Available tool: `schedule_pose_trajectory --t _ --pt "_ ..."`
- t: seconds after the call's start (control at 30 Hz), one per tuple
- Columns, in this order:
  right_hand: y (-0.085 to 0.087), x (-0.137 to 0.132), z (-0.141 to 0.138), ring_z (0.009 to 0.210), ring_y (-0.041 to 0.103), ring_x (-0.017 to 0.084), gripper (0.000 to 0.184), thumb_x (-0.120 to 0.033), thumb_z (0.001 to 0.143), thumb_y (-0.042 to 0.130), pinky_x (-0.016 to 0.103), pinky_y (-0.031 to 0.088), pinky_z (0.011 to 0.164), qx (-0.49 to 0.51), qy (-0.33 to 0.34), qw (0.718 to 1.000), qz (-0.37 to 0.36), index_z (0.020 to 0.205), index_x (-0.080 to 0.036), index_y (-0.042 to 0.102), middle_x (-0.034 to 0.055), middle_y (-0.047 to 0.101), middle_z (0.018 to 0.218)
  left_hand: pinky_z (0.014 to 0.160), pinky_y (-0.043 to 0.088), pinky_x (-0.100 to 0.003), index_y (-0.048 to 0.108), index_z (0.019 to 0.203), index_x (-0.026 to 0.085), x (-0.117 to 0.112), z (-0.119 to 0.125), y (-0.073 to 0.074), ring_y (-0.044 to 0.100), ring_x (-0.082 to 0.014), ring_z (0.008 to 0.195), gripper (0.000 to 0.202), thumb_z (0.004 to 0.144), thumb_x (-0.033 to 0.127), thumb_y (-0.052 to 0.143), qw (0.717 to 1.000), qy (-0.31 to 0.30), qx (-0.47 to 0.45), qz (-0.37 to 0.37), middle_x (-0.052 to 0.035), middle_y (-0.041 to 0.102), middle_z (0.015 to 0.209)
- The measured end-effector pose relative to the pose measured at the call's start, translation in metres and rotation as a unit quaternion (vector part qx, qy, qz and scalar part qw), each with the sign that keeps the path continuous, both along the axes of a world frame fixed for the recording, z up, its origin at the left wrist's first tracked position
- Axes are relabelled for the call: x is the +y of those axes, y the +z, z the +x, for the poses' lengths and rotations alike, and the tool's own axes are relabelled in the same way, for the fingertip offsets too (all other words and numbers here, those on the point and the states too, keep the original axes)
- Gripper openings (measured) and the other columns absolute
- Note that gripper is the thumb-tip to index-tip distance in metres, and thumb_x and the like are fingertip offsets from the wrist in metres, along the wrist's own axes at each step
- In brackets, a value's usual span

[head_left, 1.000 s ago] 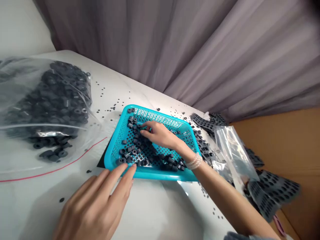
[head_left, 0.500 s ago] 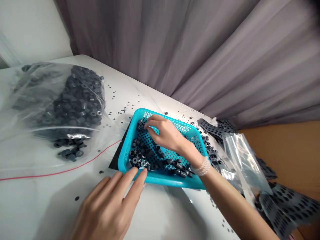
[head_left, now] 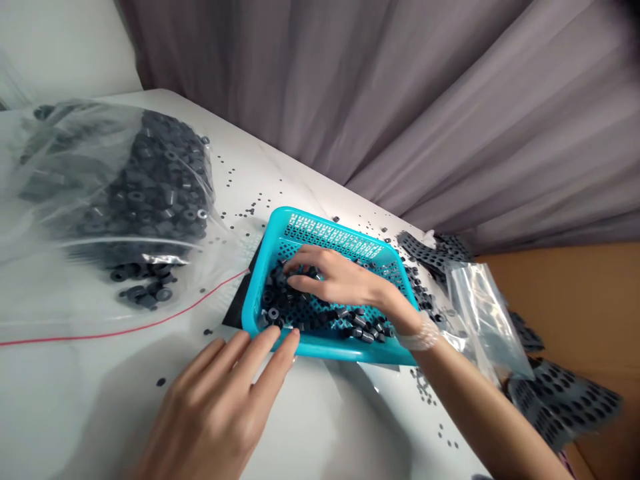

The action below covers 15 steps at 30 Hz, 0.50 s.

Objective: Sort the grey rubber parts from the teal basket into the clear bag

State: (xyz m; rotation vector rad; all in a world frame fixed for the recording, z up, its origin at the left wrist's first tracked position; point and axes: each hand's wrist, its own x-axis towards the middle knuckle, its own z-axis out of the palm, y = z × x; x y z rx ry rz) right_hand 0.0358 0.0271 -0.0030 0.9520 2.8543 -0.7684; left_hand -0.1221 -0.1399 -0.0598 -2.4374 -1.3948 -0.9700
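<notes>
A turquoise perforated basket (head_left: pixel 340 352) holds many small dark grey ring-like cylinders (head_left: pixel 363 327), heaped mostly at its left end and front side. My right hand (head_left: pixel 335 273) reaches inside with bent fingers, apart from the thumb, touching the pieces at the left end. Its fingertips are partly lost among them, and no piece shows firmly gripped. At the basket's front left rim, my left hand (head_left: pixel 225 393) rests its outstretched fingertips, apart and holding nothing.
A big clear zip bag (head_left: pixel 165 180) full of similar pieces lies at left, its red strip crossing the white table (head_left: pixel 320 413). Small dark discs are scattered about. At right lie a clear plastic bag (head_left: pixel 487 313) and punched grey sheets (head_left: pixel 565 400). A grey curtain (head_left: pixel 320 87) hangs behind.
My right hand has lowered into the basket, its fingers now down among the pieces at the left end. My left hand stays at the front rim. The view has shifted slightly.
</notes>
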Motion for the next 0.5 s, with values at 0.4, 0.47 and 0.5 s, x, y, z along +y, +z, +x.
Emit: schedule_pose_trajectory --t 0.4,0.47,0.5 --pt "-0.014 -0.042 -0.009 0.089 0.057 0.021 0.027 -0.019 0.081 0.059 0.034 0.049 0.072 -0.037 0.004 0.998 0.050 0.108 -0.017 0.060 0.0096 0.060 0.104 0.073 0.042 -0.039 0.063 0.118 0.016 -0.004 -0.008 0.000 0.062 -0.0237 0.079 0.049 0.072 0.000 0.060 0.999 0.015 -0.012 -0.031 -0.0079 0.071 0.103" --pt "-0.012 -0.040 0.000 0.082 0.058 0.018 0.023 -0.010 0.080 0.053 0.031 0.048 0.071 -0.014 -0.018 0.999 0.046 0.100 -0.017 0.061 0.0068 0.061 0.098 0.081 0.040 -0.038 0.065 0.115 0.019 -0.004 -0.013 -0.001 0.061 -0.0229 0.082 0.046 0.072 0.004 0.064 0.998 0.009 -0.041 -0.056 -0.0050 0.071 0.102" --pt "-0.009 -0.037 0.006 0.082 0.058 0.017 0.023 -0.008 0.080 0.052 0.031 0.048 0.074 0.007 -0.040 0.998 0.048 0.098 -0.017 0.062 0.0058 0.062 0.096 0.087 0.039 -0.037 0.068 0.111 0.022 -0.004 -0.014 0.001 0.061 -0.0220 0.083 0.043 0.071 0.007 0.067 0.992 0.002 -0.100 -0.076 -0.0028 0.072 0.100"
